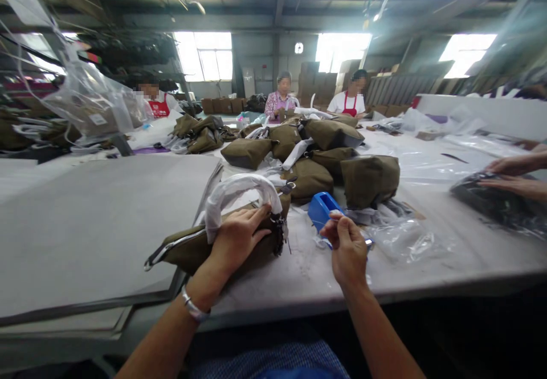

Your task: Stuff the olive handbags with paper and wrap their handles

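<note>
White table (294,293), olive bag (261,253) beneath left hand (236,235)

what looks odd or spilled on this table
Nothing looks damaged or spilled. The olive bags lie heaped at differing angles, and crumpled clear plastic lies loose right of the blue tape dispenser, so it looks untidy.
</note>
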The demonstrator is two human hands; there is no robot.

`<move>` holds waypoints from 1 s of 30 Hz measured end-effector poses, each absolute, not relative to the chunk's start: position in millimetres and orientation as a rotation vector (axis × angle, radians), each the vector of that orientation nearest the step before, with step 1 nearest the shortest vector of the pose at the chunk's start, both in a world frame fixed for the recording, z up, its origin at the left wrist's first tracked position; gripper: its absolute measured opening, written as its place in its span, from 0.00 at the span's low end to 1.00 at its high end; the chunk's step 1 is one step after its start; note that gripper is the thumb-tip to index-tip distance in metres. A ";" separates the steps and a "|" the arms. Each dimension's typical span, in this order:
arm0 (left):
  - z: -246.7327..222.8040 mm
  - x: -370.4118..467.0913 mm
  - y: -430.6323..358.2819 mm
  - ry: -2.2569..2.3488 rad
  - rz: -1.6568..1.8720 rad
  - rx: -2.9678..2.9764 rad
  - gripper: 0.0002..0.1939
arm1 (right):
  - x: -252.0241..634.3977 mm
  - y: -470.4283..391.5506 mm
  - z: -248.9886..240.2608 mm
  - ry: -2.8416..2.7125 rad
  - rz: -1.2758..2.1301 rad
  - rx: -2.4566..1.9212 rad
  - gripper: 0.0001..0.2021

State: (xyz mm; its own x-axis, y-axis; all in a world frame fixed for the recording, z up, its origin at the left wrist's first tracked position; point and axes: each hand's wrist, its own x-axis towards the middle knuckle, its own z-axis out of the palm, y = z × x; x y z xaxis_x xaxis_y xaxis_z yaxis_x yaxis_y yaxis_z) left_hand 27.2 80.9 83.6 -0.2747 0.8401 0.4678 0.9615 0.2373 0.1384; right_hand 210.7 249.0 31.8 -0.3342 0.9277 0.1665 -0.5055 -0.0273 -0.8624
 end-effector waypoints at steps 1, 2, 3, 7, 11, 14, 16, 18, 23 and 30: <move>85.9 23.2 75.5 -2.171 -0.612 -1.792 0.26 | 215.8 245.9 33.3 -1.038 1.665 -0.531 0.17; 89.1 18.9 70.5 -2.136 -0.635 -1.895 0.24 | 221.2 242.8 36.1 -0.989 1.707 -0.502 0.17; 92.8 14.8 66.3 -2.120 -0.649 -1.970 0.21 | 226.5 239.8 39.9 -0.945 1.744 -0.471 0.16; 100.9 10.2 58.5 -2.107 -0.666 -1.939 0.19 | 245.3 232.7 56.5 -0.804 1.870 -0.371 0.14; 88.6 39.3 54.9 -1.966 -0.886 -1.540 0.15 | 259.6 228.9 62.7 -0.722 1.943 -0.383 0.11; 80.5 76.9 47.0 -1.957 -1.282 -1.345 0.09 | 265.2 224.8 62.5 -0.746 1.912 -0.436 0.12; 80.8 101.5 41.9 -2.143 -1.641 -1.398 0.11 | 265.1 220.3 62.1 -0.817 1.871 -0.478 0.13; 83.2 120.3 39.7 -2.387 -1.903 -1.567 0.17 | 262.6 214.9 61.7 -0.907 1.834 -0.498 0.13; 80.8 133.9 43.2 -2.531 -2.078 -1.817 0.22 | 256.9 204.3 56.8 -0.996 1.822 -0.505 0.13; 69.8 116.3 44.2 -2.572 -2.355 -1.629 0.17 | 258.9 203.8 44.5 -1.105 1.828 -0.515 0.13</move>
State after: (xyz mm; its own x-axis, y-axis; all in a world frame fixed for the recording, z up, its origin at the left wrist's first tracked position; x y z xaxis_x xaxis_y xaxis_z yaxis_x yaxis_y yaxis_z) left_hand 116.3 44.2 69.8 -0.4450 0.8953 0.0215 0.1004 0.0260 0.9946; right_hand 258.9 203.8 44.5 -0.4996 0.8606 0.0983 -0.4870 -0.1852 -0.8535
